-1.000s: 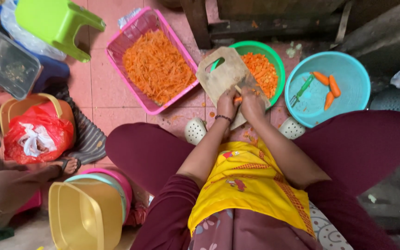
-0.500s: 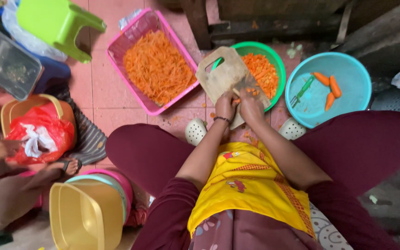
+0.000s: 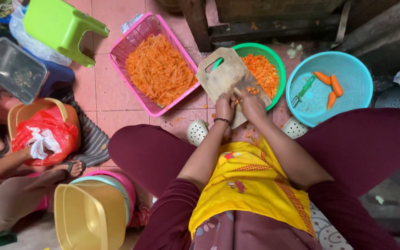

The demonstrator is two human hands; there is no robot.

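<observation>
Head view: left hand [image 3: 224, 105] and right hand [image 3: 252, 104] sit side by side at the near end of a wooden cutting board [image 3: 225, 76]. Both have fingers curled down onto the board. Whether either grips anything, can't tell; the spot between them is hidden. Board lies tilted, its far end resting over the rim of a green bowl [image 3: 278, 65] filled with chopped carrot pieces [image 3: 262, 71]; a few pieces lie on the board just beside the right hand. Left of the board: pink basket [image 3: 146, 109] of shredded carrot. Right: teal bowl [image 3: 348, 69] with whole carrots [image 3: 332, 88] and a green peeler [image 3: 302, 91]. Another person's arm and a red bag [image 3: 45, 134] at far left, yellow tub [image 3: 89, 217] near them.
</observation>
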